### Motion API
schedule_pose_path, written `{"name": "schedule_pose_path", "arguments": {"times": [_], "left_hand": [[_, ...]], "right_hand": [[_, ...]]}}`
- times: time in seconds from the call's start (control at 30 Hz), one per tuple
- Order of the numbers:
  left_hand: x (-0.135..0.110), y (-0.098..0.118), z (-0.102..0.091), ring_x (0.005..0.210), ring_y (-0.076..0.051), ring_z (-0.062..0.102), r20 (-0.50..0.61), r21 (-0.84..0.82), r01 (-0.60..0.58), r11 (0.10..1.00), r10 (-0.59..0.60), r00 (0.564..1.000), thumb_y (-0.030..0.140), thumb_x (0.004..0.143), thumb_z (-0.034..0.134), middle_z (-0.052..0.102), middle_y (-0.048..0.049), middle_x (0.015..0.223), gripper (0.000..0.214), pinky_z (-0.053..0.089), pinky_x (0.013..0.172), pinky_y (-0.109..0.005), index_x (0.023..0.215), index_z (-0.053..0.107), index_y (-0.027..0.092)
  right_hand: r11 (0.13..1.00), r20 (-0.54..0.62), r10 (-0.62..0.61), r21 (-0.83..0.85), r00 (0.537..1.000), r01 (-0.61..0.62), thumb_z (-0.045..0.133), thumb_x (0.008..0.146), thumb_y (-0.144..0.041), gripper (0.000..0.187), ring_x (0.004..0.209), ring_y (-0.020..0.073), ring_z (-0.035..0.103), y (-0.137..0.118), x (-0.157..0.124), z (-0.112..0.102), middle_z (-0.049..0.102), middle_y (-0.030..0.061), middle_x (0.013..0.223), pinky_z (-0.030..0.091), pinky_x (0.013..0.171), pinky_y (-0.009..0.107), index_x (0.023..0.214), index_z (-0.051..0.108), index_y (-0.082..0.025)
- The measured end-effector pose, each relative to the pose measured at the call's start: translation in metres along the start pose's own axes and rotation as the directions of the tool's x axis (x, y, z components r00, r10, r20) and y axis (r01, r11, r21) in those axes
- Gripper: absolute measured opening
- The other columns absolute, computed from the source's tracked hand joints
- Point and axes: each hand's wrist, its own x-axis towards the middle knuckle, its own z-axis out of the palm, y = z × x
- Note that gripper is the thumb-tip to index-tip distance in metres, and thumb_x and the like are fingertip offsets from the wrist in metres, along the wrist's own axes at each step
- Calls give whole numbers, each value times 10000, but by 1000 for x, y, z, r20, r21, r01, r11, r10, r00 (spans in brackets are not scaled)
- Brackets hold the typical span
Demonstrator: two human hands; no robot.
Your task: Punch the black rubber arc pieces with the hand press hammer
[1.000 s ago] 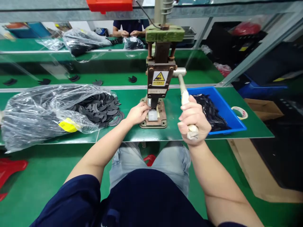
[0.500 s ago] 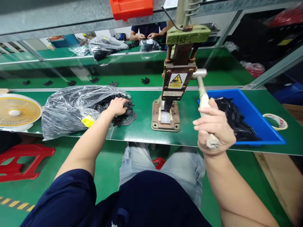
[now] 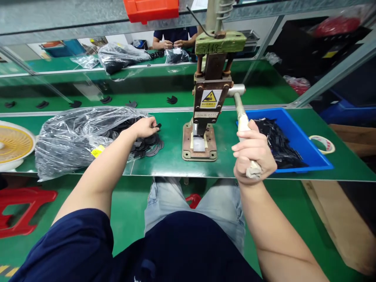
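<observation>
My left hand (image 3: 145,127) is at the mouth of a clear plastic bag (image 3: 67,137), its fingers pinched on a small black piece (image 3: 158,126). Below it, flat curved black pieces (image 3: 151,147) spill out of the bag onto the green table. My right hand (image 3: 256,150) is wrapped round the taped lever handle (image 3: 243,122) of a hand press (image 3: 209,96). The handle's end pokes out below my fist. Under the press's ram, a pale block (image 3: 199,144) sits on the metal base (image 3: 187,150).
A blue tray (image 3: 315,162) of black pieces stands right of the press, beside a tape roll (image 3: 326,144). On the left is a fan (image 3: 13,143). Behind, several black pieces (image 3: 172,100) lie in a row on a green strip. A co-worker's hands (image 3: 173,44) are across the bench.
My left hand has closed its fingers on a black piece and lifted it slightly at the pile's edge. My right hand keeps its grip on the lever. The whole view has shifted.
</observation>
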Motion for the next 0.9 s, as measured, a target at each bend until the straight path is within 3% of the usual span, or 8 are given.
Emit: {"name": "schedule_pose_path", "arguments": {"times": [0.1, 0.2, 0.3, 0.4, 0.47, 0.53, 0.63, 0.9], "left_hand": [[-15, 22, 23, 684, -200, 667, 55, -448, 57, 892, -36, 998, 446, 859, 769, 687, -24, 749, 374, 499, 633, -308, 820, 448, 257], [-31, 48, 51, 530, -120, 535, 109, -658, 75, 749, -4, 994, 490, 808, 854, 582, 38, 630, 491, 351, 499, -234, 775, 428, 247], [-40, 71, 74, 505, -75, 456, 115, -804, 83, 589, 17, 993, 481, 743, 938, 509, 76, 595, 530, 317, 500, -212, 764, 476, 223], [-36, 92, 86, 595, -86, 576, 121, -907, 98, 410, 31, 992, 458, 733, 956, 640, 27, 698, 460, 427, 574, -210, 842, 605, 182], [-29, 105, 91, 598, -89, 613, 86, -930, 93, 355, -37, 996, 388, 696, 989, 681, 22, 718, 474, 471, 594, -212, 925, 635, 171], [-20, 117, 93, 563, -96, 629, 76, -935, 111, 336, -113, 991, 308, 668, 1014, 689, 39, 693, 527, 506, 590, -218, 983, 612, 178], [-10, 132, 94, 575, -107, 675, 140, -929, 175, 327, -126, 982, 276, 719, 1003, 717, 16, 719, 482, 573, 610, -238, 961, 600, 169], [8, 146, 94, 444, -63, 577, 218, -863, 227, 451, -72, 973, 304, 769, 986, 643, 29, 615, 425, 500, 467, -186, 790, 584, 166]], "right_hand": [[995, -35, -33, 89, 999, 36, 494, 995, -595, 401, 1027, 243, 785, -4, 4, 1, 659, -4, 712, 565, 1205, 667, 725, 595, -317], [967, -88, -111, 218, 990, 128, 590, 965, -453, 273, 1004, 220, 784, -7, 11, 3, 703, -42, 744, 574, 1198, 668, 742, 618, -299], [933, -124, -174, 295, 977, 204, 643, 928, -355, 204, 1006, 208, 780, -6, 15, 6, 725, -60, 776, 577, 1188, 660, 745, 632, -266], [927, -126, -179, 311, 976, 210, 647, 924, -300, 199, 1029, 201, 779, -5, 15, 6, 724, -58, 781, 565, 1208, 642, 732, 626, -252], [927, -112, -182, 311, 977, 208, 648, 918, -279, 181, 1039, 197, 778, -4, 15, 6, 727, -58, 793, 564, 1213, 640, 740, 630, -252], [928, -105, -187, 308, 977, 211, 659, 900, -267, 150, 1045, 193, 777, -3, 14, 5, 732, -63, 806, 568, 1213, 640, 753, 636, -254], [924, -104, -207, 307, 973, 229, 667, 884, -239, 136, 1057, 186, 779, -2, 15, 4, 733, -73, 798, 574, 1210, 635, 753, 633, -253], [917, -96, -216, 321, 972, 235, 659, 874, -186, 131, 1061, 185, 782, -2, 16, 4, 748, -79, 822, 570, 1218, 624, 765, 641, -256]]}}
